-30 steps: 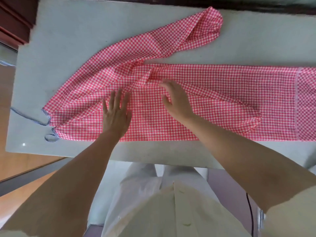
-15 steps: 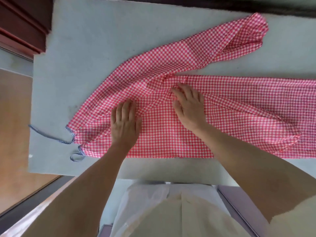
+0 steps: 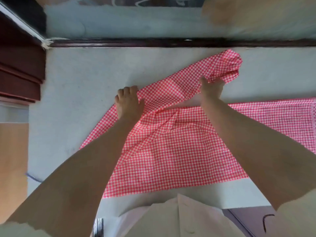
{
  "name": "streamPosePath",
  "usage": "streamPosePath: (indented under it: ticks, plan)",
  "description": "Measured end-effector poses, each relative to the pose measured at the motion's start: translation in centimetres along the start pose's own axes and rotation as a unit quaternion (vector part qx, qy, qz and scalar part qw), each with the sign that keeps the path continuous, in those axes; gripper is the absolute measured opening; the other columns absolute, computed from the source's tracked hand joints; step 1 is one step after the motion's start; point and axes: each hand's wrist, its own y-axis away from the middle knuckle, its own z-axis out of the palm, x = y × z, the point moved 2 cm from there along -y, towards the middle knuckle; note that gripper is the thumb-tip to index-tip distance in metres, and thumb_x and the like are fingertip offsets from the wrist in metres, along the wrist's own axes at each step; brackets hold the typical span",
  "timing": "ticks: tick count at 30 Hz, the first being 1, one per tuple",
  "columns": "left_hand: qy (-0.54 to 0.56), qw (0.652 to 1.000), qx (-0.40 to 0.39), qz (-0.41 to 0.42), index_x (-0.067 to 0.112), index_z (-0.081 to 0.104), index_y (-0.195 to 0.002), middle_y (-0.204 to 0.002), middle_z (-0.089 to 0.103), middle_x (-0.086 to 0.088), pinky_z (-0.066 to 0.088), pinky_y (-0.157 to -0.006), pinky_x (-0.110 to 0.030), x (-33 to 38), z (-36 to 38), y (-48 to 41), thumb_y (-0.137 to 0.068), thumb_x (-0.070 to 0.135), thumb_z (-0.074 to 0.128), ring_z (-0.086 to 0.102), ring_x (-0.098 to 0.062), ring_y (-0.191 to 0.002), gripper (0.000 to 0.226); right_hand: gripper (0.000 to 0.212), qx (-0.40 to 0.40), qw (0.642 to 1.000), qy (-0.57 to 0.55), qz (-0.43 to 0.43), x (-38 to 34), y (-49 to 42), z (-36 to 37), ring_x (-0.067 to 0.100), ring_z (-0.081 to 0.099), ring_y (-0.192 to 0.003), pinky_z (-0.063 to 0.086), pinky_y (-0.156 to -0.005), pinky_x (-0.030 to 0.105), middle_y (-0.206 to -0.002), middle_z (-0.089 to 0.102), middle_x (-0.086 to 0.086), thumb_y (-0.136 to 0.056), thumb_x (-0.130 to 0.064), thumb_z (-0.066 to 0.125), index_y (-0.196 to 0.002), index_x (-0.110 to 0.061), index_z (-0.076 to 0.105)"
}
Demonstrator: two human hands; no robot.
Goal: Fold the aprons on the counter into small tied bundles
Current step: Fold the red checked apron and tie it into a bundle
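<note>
The apron (image 3: 171, 151) lies spread on the bench (image 3: 85, 74), and both hands reach to its far flap (image 3: 186, 79), the left hand (image 3: 129, 102) with its grip curled tight round the flap's edge and the right hand (image 3: 211, 88) pinching it further along, likely to fold it in.

The apron (image 3: 171, 151) lies on the counter (image 3: 82, 79), toward its right.

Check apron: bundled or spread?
Spread, not bundled: apron lies mostly flat on the counter; left hand and right hand grip its far strip.
</note>
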Motion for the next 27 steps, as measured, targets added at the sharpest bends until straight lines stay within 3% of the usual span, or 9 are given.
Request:
streamPosePath:
  ticks: [3, 5, 8, 11, 15, 18, 21, 23, 27]
  plan:
    - [0.050, 0.998, -0.044, 0.008, 0.014, 0.054, -0.128, -0.122, 0.063, -0.011, 0.033, -0.098, -0.040, 0.0, 0.1, -1.5, -0.086, 0.037, 0.062, 0.047, -0.033, -0.119, 0.048, 0.046, -0.035, 0.997, -0.056, 0.033, -1.1, -1.5, 0.4, 0.023, 0.067, -0.086, 0.058, -0.074, 0.033, -0.104, 0.067, 0.008, -0.086, -0.021, 0.069, -0.125, -0.008, 0.050]
    - [0.115, 0.992, -0.054, 0.016, 0.013, 0.066, -0.114, -0.110, 0.068, -0.012, 0.040, -0.088, -0.036, 0.1, -0.5, -1.8, -0.081, 0.047, 0.056, 0.057, -0.032, -0.108, 0.048, 0.011, -0.103, 0.989, -0.099, 0.028, -2.1, -1.4, 0.5, 0.011, 0.049, -0.057, 0.040, -0.050, 0.022, -0.072, 0.054, -0.003, -0.090, -0.008, 0.056, -0.100, -0.011, 0.057]
    - [0.275, 0.960, -0.047, -0.022, 0.012, 0.069, -0.082, -0.081, 0.070, -0.008, 0.044, -0.068, -0.033, 0.3, -1.5, -1.3, -0.086, 0.049, 0.053, 0.063, -0.021, -0.078, 0.041, 0.026, -0.187, 0.959, -0.208, 0.050, -3.3, -0.6, 0.2, 0.008, 0.036, -0.051, 0.033, -0.053, 0.023, -0.057, 0.038, -0.004, -0.087, 0.003, 0.039, -0.068, -0.015, 0.038]
    - [0.422, 0.881, -0.174, -0.126, 0.013, 0.072, -0.082, -0.080, 0.073, -0.006, 0.048, -0.084, -0.039, 1.2, -2.4, -0.3, -0.091, 0.066, 0.039, 0.066, -0.021, -0.077, 0.063, 0.031, -0.230, 0.931, -0.279, 0.047, -3.8, 1.3, -1.2, 0.011, 0.044, -0.060, 0.040, -0.063, 0.025, -0.061, 0.045, -0.001, -0.087, 0.008, 0.031, -0.067, -0.013, 0.041]
    - [0.409, 0.842, -0.318, -0.152, 0.016, 0.068, -0.080, -0.075, 0.069, -0.002, 0.039, -0.079, -0.033, 2.4, -2.9, 1.4, -0.084, 0.079, 0.034, 0.058, -0.017, -0.064, 0.072, 0.050, -0.283, 0.900, -0.330, 0.017, -2.9, 3.6, -4.4, 0.009, 0.038, -0.052, 0.034, -0.048, 0.021, -0.050, 0.041, -0.006, -0.090, 0.005, 0.024, -0.050, -0.019, 0.042]
    - [0.421, 0.835, -0.330, -0.131, 0.016, 0.070, -0.092, -0.094, 0.070, -0.007, 0.044, -0.082, -0.033, 3.3, -3.0, 4.0, -0.082, 0.080, 0.039, 0.062, -0.021, -0.077, 0.071, 0.035, -0.343, 0.877, -0.334, 0.038, -1.1, 5.9, -7.4, 0.009, 0.044, -0.053, 0.035, -0.048, 0.022, -0.060, 0.049, -0.004, -0.096, -0.017, 0.034, -0.064, -0.015, 0.046]
    - [0.488, 0.785, -0.364, -0.113, 0.013, 0.067, -0.114, -0.111, 0.070, -0.007, 0.045, -0.095, -0.036, 5.3, -2.9, 6.6, -0.084, 0.081, 0.024, 0.065, -0.024, -0.101, 0.086, 0.021, -0.345, 0.916, -0.202, 0.043, 2.1, 7.4, -10.0, 0.008, 0.059, -0.067, 0.050, -0.054, 0.020, -0.076, 0.062, -0.003, -0.100, -0.013, 0.041, -0.087, -0.011, 0.057]
    - [0.494, 0.775, -0.378, -0.105, 0.009, 0.067, -0.112, -0.102, 0.071, -0.007, 0.047, -0.088, -0.033, 6.6, -2.8, 8.2, -0.088, 0.074, 0.028, 0.066, -0.022, -0.094, 0.079, 0.007, -0.346, 0.935, -0.070, 0.037, 4.3, 7.3, -11.1, 0.008, 0.058, -0.075, 0.052, -0.067, 0.022, -0.088, 0.060, -0.002, -0.094, -0.015, 0.051, -0.095, -0.013, 0.057]
    - [0.394, 0.855, -0.334, -0.042, 0.011, 0.070, -0.088, -0.076, 0.064, -0.003, 0.047, -0.065, -0.028, 7.7, -0.6, 11.6, -0.092, 0.033, 0.063, 0.058, -0.017, -0.072, 0.023, 0.011, -0.307, 0.946, 0.087, 0.048, 8.4, 7.1, -13.4, 0.024, 0.066, -0.084, 0.055, -0.077, 0.035, -0.091, 0.068, 0.011, -0.085, -0.003, 0.054, -0.091, -0.004, 0.063]
